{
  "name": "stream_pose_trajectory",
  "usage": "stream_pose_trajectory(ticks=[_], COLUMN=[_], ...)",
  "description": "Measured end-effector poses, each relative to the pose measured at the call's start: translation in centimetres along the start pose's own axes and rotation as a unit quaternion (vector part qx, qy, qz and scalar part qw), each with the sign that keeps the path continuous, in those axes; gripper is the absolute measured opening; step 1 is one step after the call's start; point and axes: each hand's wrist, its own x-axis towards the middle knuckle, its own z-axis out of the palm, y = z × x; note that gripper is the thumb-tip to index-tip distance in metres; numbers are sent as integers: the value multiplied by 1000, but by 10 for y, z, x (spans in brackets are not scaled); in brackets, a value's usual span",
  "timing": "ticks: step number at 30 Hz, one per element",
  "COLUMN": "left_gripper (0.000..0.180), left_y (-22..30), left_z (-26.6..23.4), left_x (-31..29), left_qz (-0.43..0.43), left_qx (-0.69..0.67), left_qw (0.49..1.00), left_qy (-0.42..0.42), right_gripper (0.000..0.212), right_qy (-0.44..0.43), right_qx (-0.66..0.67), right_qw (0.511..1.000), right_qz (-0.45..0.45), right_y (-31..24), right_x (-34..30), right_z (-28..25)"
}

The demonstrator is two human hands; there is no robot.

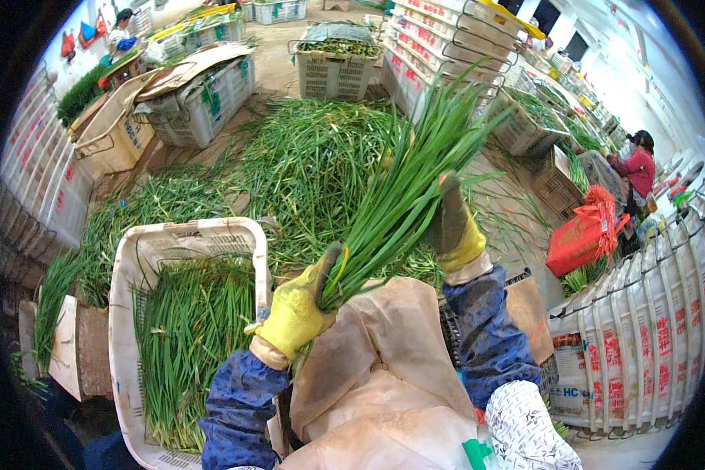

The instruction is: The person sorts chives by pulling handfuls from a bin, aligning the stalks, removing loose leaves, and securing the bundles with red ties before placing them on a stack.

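A bunch of long green chives (403, 184) slants up to the right in front of my apron. My left hand (294, 313), in a yellow glove with a dark palm, is closed round its lower end, thumb on top. A thin yellow strip (338, 265) curves over the stems by that thumb; whether it is a leaf or a band I cannot tell. My right hand (456, 231), gloved alike, is beside the leaves with its thumb up and apart; its fingers are partly hidden behind them. Left of my lap, a white plastic crate (262, 258) holds more chives (192, 337).
A large heap of loose chives (313, 157) covers the floor ahead. Beyond it stand a lidded crate (335, 74) and tall stacked crates (439, 47). To the right are a red bag (576, 243), white stacked crates (634, 337) and a seated person (641, 168).
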Motion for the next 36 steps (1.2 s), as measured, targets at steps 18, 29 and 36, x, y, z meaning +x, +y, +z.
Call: stream_pose_trajectory(ticks=[18,29,36], left_gripper=[94,84,46], left_y=[-62,-91,-35], left_z=[52,-18,14], left_x=[97,32,-8], left_qz=[40,-141,-269], left_qx=[125,156,-549], left_qw=[989,967,790], left_qy=[65,140,51], right_gripper=[19,23,16], right_qy=[65,230,403], right_qx=[-179,-525,-285], right_qw=[970,793,868], right_qz=[-150,-207,52], right_y=[-40,87,165], right_x=[63,36,34], right_z=[25,-131,-222])
